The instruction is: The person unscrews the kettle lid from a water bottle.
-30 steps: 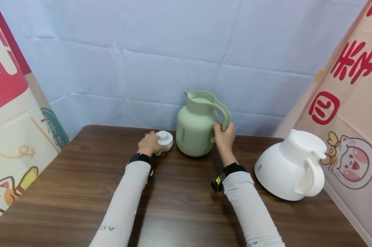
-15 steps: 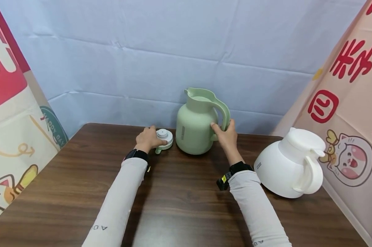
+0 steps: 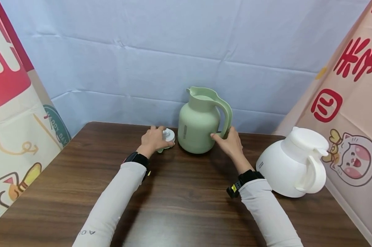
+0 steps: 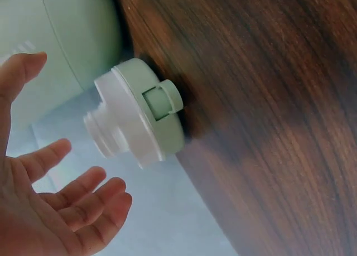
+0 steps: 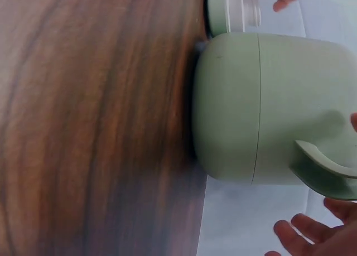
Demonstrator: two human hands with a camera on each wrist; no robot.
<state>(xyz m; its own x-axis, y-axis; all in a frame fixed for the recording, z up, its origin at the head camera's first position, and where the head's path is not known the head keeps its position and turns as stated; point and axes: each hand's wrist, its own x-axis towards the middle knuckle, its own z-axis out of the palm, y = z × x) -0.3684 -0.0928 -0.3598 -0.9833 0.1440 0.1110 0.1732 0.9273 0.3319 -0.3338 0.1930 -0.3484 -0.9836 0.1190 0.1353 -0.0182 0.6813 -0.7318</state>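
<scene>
A pale green thermos jug [image 3: 198, 130] stands upright near the back edge of the table, its top without a lid. Beside it on the left lies the jug's lid [image 4: 134, 114], white threaded side up and green side on the table. My left hand [image 3: 155, 139] hovers at the lid; the left wrist view shows its fingers spread and apart from it. By the lower end of the jug's handle [image 3: 226, 116] is my right hand [image 3: 230, 144], thumb and fingers parted on either side. The right wrist view shows these fingers [image 5: 304, 239] loosely bent below the handle.
A white thermos jug [image 3: 292, 161] with its lid on stands at the right of the brown wooden table [image 3: 186, 192]. Behind the table hangs a pale blue cloth [image 3: 142, 61]. Printed cloths [image 3: 349, 113] hang at both sides.
My right hand has let go of the green jug's handle and drawn back toward the right. My left hand has loosened from the lid, its fingers now spread. Jug and lid stay put.
</scene>
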